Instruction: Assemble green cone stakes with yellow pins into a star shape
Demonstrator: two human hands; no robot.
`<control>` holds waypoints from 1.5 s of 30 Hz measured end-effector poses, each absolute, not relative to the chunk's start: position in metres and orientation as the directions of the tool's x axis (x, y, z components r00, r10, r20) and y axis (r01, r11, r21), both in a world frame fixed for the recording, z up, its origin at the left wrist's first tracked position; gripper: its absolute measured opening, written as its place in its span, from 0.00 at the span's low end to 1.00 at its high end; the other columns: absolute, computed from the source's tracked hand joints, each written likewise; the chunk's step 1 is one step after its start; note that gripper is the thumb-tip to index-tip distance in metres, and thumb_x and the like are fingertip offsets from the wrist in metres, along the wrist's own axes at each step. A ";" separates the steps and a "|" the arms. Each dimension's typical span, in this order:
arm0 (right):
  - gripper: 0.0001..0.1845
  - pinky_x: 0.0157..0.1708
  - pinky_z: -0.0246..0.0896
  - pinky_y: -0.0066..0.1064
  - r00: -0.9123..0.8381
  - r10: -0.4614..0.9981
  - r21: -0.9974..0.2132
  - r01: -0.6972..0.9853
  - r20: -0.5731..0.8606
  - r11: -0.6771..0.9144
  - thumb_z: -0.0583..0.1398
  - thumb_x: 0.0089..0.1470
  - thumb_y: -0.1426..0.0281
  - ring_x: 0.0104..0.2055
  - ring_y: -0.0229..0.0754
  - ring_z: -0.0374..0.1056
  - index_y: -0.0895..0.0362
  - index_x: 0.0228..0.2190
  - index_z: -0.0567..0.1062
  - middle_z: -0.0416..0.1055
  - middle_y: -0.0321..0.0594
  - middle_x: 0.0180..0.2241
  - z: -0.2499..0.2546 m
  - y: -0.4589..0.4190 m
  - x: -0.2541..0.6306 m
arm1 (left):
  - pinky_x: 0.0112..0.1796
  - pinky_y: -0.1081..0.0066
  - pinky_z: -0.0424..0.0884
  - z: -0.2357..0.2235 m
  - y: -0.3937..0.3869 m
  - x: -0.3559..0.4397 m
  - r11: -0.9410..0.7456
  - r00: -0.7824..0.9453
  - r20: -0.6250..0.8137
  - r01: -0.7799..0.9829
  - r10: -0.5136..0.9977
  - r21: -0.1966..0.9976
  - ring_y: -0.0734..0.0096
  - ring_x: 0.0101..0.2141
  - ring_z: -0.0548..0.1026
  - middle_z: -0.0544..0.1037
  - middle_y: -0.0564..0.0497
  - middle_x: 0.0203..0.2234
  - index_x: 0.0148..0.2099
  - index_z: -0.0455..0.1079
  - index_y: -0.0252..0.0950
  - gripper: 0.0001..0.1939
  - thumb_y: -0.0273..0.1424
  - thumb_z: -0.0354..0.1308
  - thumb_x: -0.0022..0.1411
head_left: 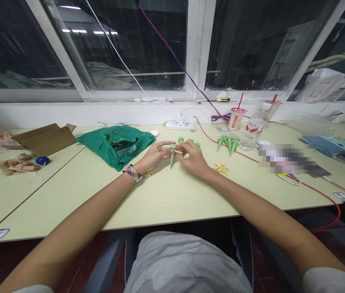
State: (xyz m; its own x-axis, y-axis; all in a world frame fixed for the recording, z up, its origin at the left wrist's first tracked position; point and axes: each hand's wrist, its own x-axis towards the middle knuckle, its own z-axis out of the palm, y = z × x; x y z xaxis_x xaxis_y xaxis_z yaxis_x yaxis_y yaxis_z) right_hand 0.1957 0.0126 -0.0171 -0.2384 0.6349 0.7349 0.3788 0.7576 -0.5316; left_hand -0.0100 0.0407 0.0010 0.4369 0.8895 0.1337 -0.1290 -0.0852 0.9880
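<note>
My left hand point(153, 158) is closed around the upper part of a green cone-shaped spike point(171, 160), which points down just above the table. Between the fingertips of my right hand point(196, 159) is a small yellow stick-like piece point(178, 151), its end at the side of the spike; whether it goes in is too small to tell. Behind my hands stand more green spikes point(181, 140), partly hidden by my fingers. A small heap of yellow pieces point(222, 169) lies right of my right hand, and a few others point(148, 174) lie by my left wrist.
Several green spikes point(228, 143) lie in a cluster near a water bottle point(253, 129) and a paper cup point(236, 119). A torn green plastic bag point(97, 142) lies left. Farther left are cardboard point(48, 140) and a wooden toy with a blue ball point(42, 160). A red cable point(248, 160) crosses the right.
</note>
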 end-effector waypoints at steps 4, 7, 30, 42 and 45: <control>0.09 0.40 0.72 0.35 -0.254 0.621 -0.528 0.351 0.742 0.774 0.58 0.58 0.76 0.38 0.42 0.70 0.55 0.39 0.76 0.69 0.41 0.39 -0.015 0.011 0.195 | 0.52 0.59 0.77 0.002 0.040 -0.010 -0.088 0.422 0.123 -0.102 0.898 0.991 0.58 0.46 0.84 0.85 0.38 0.47 0.59 0.76 0.34 0.30 0.34 0.77 0.55; 0.08 0.40 0.74 0.35 -0.178 0.700 -0.658 0.246 0.692 0.712 0.61 0.56 0.73 0.39 0.42 0.72 0.53 0.39 0.76 0.72 0.40 0.39 -0.016 0.014 0.193 | 0.51 0.60 0.78 0.004 0.038 -0.009 -0.078 0.394 0.118 -0.117 0.911 0.990 0.60 0.44 0.84 0.86 0.40 0.44 0.55 0.77 0.33 0.29 0.33 0.79 0.52; 0.13 0.50 0.77 0.43 -0.079 0.738 -0.727 0.135 0.670 0.674 0.67 0.56 0.68 0.46 0.49 0.82 0.50 0.45 0.81 0.83 0.38 0.39 -0.007 0.011 0.203 | 0.43 0.66 0.78 0.013 0.031 -0.006 0.015 0.417 0.048 -0.147 0.908 0.989 0.70 0.34 0.78 0.79 0.50 0.29 0.28 0.76 0.33 0.16 0.33 0.80 0.48; 0.23 0.47 0.80 0.44 -0.083 0.909 -0.910 -0.113 0.409 0.400 0.74 0.41 0.67 0.34 0.45 0.81 0.54 0.42 0.80 0.83 0.35 0.31 -0.008 0.019 0.201 | 0.43 0.59 0.79 0.015 0.025 -0.003 -0.233 0.302 0.209 0.045 0.930 0.971 0.61 0.35 0.82 0.81 0.49 0.30 0.32 0.76 0.34 0.19 0.36 0.81 0.45; 0.28 0.43 0.81 0.43 -0.065 0.954 -0.943 -0.183 0.292 0.277 0.76 0.36 0.69 0.29 0.44 0.80 0.55 0.42 0.77 0.83 0.35 0.30 -0.010 0.021 0.199 | 0.41 0.59 0.79 0.018 0.021 -0.002 -0.318 0.246 0.272 0.171 0.930 0.932 0.57 0.34 0.83 0.81 0.48 0.28 0.33 0.75 0.35 0.21 0.37 0.82 0.42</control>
